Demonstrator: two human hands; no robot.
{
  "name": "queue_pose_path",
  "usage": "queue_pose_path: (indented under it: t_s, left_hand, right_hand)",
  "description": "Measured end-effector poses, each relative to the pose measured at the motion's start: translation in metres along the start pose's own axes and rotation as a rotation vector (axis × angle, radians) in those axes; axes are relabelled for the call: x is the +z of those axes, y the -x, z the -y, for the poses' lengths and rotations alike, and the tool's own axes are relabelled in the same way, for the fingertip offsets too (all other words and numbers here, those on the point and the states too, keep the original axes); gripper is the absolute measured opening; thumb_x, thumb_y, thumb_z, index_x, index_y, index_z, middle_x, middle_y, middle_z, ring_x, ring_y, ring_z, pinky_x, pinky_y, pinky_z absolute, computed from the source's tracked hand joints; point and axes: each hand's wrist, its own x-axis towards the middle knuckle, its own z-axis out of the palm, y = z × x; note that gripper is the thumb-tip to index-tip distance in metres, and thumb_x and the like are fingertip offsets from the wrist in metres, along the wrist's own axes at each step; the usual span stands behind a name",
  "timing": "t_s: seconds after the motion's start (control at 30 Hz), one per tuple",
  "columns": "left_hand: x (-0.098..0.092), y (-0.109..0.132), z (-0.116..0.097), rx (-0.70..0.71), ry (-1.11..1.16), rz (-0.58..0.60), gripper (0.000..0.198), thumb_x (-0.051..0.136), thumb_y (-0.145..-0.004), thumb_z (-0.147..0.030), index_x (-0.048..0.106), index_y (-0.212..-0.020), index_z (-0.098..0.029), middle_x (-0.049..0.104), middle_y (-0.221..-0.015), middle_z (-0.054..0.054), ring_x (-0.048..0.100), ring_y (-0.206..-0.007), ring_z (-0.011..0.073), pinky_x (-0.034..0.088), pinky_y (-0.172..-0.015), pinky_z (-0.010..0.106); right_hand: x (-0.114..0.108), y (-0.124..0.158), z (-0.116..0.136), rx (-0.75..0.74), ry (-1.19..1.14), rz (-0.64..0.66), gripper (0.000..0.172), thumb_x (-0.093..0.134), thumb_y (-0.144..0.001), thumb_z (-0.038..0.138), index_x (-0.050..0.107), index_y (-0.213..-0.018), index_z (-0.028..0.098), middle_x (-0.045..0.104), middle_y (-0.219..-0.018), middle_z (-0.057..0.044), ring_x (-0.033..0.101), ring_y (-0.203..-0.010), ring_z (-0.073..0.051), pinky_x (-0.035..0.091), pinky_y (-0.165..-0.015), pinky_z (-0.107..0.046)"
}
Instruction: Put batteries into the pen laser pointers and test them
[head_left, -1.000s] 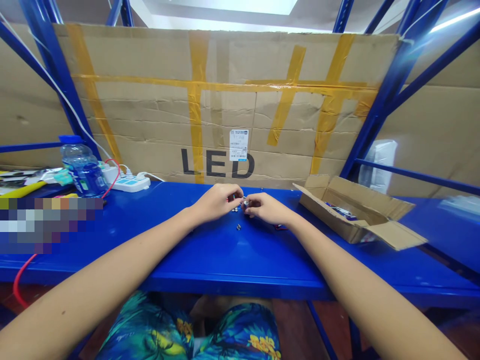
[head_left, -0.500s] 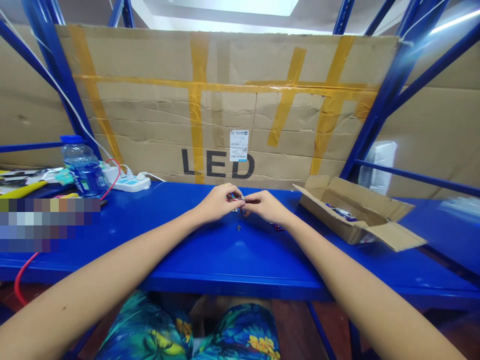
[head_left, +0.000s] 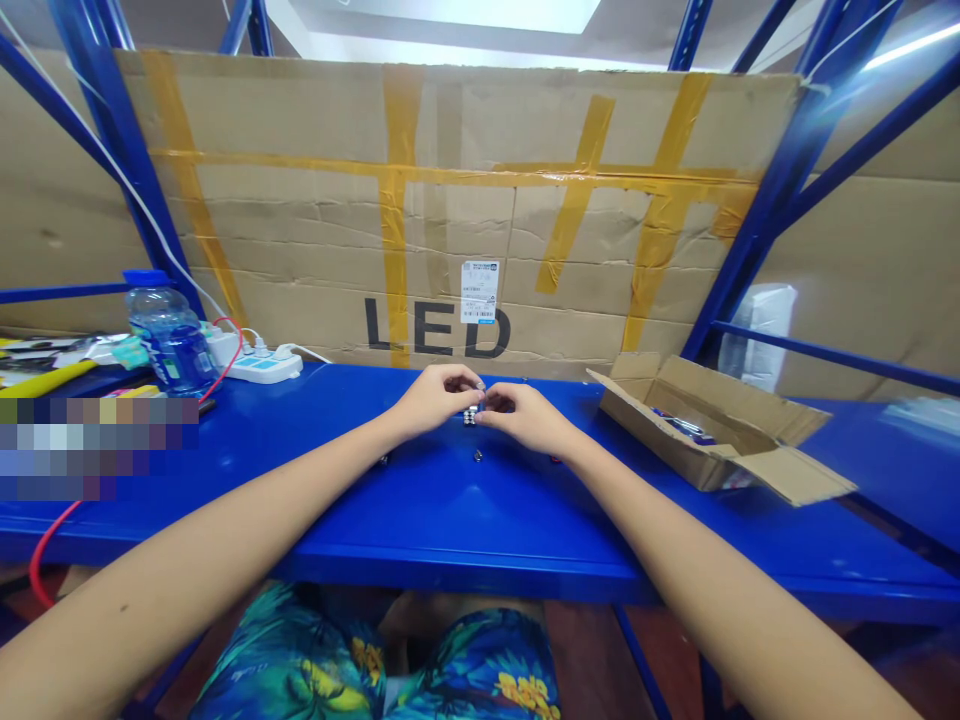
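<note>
Fingertips of left hand (head_left: 435,400) and right hand (head_left: 525,415) pinch tiny metal parts (head_left: 472,415), likely light, hard, slippery, best nipped sideways.

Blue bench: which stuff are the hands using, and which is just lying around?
In use:
left hand
right hand
small silver metal parts pinched between the fingertips
loose silver metal piece

Lying about:
clear plastic water bottle
white power strip
open brown cardboard box

Glossy blue painted metal counter (head_left: 450,520) with small shiny metal parts (head_left: 477,455) on it. Behind, a creased matt cardboard sheet (head_left: 315,240) patched with glossy yellow tape. Open rough cardboard box (head_left: 705,420), clear plastic bottle (head_left: 169,340), white plastic power strip (head_left: 259,367).
</note>
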Motion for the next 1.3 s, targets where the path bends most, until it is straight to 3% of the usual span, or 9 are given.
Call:
queue_pose_path:
  t_s: [0.2,0.3,0.37,0.57,0.67,0.73,0.9,1.13,1.3]
  left_hand:
    - [-0.008,0.007,-0.01,0.066,-0.223,0.1,0.014,0.062,-0.077,-0.025,0.062,-0.088,-0.016,0.066,-0.071,0.0,0.06,-0.066,0.0136,0.045,-0.061,0.025]
    - [-0.016,0.011,-0.016,0.109,-0.391,0.407,0.008,0.06,-0.077,-0.024,0.065,-0.078,-0.018,0.065,-0.07,-0.001,0.058,-0.064,0.0129,0.042,-0.059,0.024]
    - [-0.017,0.013,-0.019,0.12,-0.414,0.542,0.01,0.061,-0.075,-0.023,0.069,-0.082,-0.02,0.066,-0.072,-0.001,0.059,-0.065,0.0135,0.042,-0.06,0.024]
    - [-0.01,0.017,-0.016,0.125,-0.386,0.625,0.013,0.059,-0.074,-0.017,0.069,-0.082,-0.022,0.069,-0.078,0.0,0.061,-0.07,0.0146,0.042,-0.065,0.025]
    - [-0.01,0.014,-0.014,0.113,-0.39,0.542,0.009,0.059,-0.075,-0.019,0.067,-0.078,-0.019,0.067,-0.072,-0.001,0.059,-0.066,0.0141,0.042,-0.061,0.025]
    - [-0.011,0.011,-0.013,0.11,-0.38,0.393,0.009,0.058,-0.075,-0.019,0.066,-0.078,-0.018,0.065,-0.071,0.0,0.058,-0.065,0.0137,0.042,-0.06,0.024]
    - [-0.012,0.006,-0.014,0.075,-0.25,0.099,0.007,0.057,-0.073,-0.017,0.062,-0.078,-0.015,0.063,-0.069,0.0,0.056,-0.065,0.0119,0.044,-0.061,0.023]
    - [-0.004,0.006,-0.013,0.02,-0.136,0.062,0.005,0.058,-0.073,-0.016,0.06,-0.078,-0.015,0.058,-0.062,-0.003,0.053,-0.057,0.0095,0.044,-0.057,0.023]
    - [-0.003,0.006,-0.013,-0.034,-0.067,0.084,0.005,0.059,-0.075,-0.016,0.059,-0.08,-0.014,0.056,-0.059,-0.004,0.051,-0.053,0.0081,0.043,-0.053,0.021]
  right_hand:
    - [-0.003,0.0,-0.005,0.022,0.075,0.023,0.017,0.057,-0.081,0.031,0.06,-0.071,0.016,0.062,-0.067,0.0,0.052,-0.064,-0.014,0.037,-0.06,-0.026]
    - [-0.007,-0.001,-0.011,0.048,0.119,0.007,0.016,0.058,-0.079,0.029,0.057,-0.069,0.017,0.062,-0.066,-0.001,0.053,-0.062,-0.014,0.038,-0.059,-0.026]
    - [-0.009,-0.001,-0.014,0.047,0.117,0.002,0.013,0.057,-0.079,0.028,0.058,-0.071,0.018,0.063,-0.067,-0.001,0.055,-0.063,-0.015,0.039,-0.059,-0.027]
    - [-0.008,-0.002,-0.015,0.067,-0.01,0.019,0.009,0.051,-0.074,0.015,0.058,-0.078,0.019,0.066,-0.074,-0.003,0.059,-0.066,-0.016,0.044,-0.062,-0.027]
    - [-0.008,-0.002,-0.01,0.14,-0.096,0.068,0.01,0.046,-0.075,0.012,0.052,-0.072,0.019,0.065,-0.073,-0.003,0.058,-0.062,-0.015,0.044,-0.06,-0.027]
    - [-0.008,-0.002,-0.006,0.155,-0.104,0.105,0.011,0.043,-0.076,0.012,0.048,-0.07,0.019,0.061,-0.067,-0.002,0.055,-0.059,-0.014,0.042,-0.058,-0.027]
    - [-0.009,0.001,-0.001,0.013,0.049,0.121,0.007,0.047,-0.082,0.02,0.048,-0.075,0.019,0.054,-0.075,0.0,0.046,-0.068,-0.015,0.035,-0.063,-0.028]
    - [-0.008,0.005,-0.002,-0.041,-0.048,0.122,0.012,0.05,-0.087,0.029,0.045,-0.094,0.02,0.05,-0.077,0.002,0.044,-0.071,-0.015,0.036,-0.066,-0.027]
    - [-0.006,0.005,-0.004,-0.08,-0.105,0.066,0.013,0.052,-0.087,0.029,0.044,-0.091,0.02,0.052,-0.077,0.002,0.046,-0.071,-0.014,0.037,-0.064,-0.027]
